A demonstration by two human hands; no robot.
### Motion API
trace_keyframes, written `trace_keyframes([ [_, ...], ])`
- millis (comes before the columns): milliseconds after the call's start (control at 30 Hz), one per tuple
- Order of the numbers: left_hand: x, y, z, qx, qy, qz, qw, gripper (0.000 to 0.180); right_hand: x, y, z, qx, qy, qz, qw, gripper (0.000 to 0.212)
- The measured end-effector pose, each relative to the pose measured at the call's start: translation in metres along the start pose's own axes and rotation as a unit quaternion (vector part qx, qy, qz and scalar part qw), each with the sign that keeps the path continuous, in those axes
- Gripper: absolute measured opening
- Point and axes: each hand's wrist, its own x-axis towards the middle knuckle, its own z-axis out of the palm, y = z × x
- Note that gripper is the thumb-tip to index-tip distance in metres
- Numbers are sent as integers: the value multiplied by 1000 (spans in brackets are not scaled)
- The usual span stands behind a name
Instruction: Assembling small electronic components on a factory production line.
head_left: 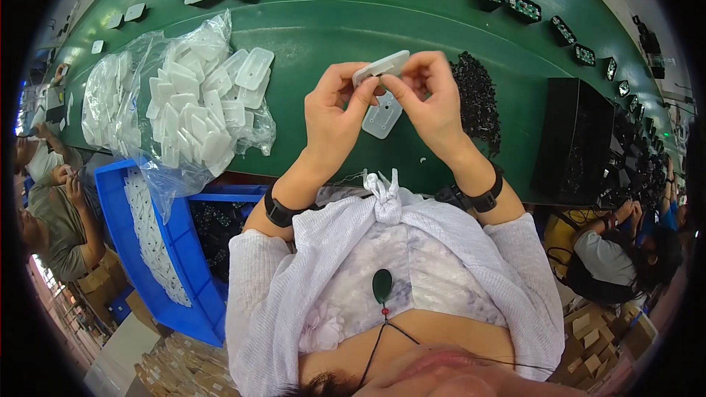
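I gripped a small white rounded plastic plate (380,66) edge-on between the fingertips of my left hand (332,114) and right hand (434,99), raised above the green conveyor belt (309,37) so I could see its rim. A second matching white plate (382,115) lay flat just beneath, the clear bag of white plates (184,103) left and the pile of small black parts (478,99) right, both within reach.

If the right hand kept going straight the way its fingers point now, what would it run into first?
The right hand points left, fingertips pinching a white plastic plate that the left hand also grips. It would meet that plate at once, then probably the left hand's fingers just beyond; depth between them is hard to judge.
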Motion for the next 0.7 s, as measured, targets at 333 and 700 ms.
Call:
trace_keyframes([
  [333, 1, 1, -4, -13, -52, -79, 995, 18, 18, -11, -24, -57, -150, 88, 983, 21],
  [700, 23, -8, -17, -93, -46, -143, 984, 19, 41, 4, -23, 81, -164, 163, 969, 17],
])
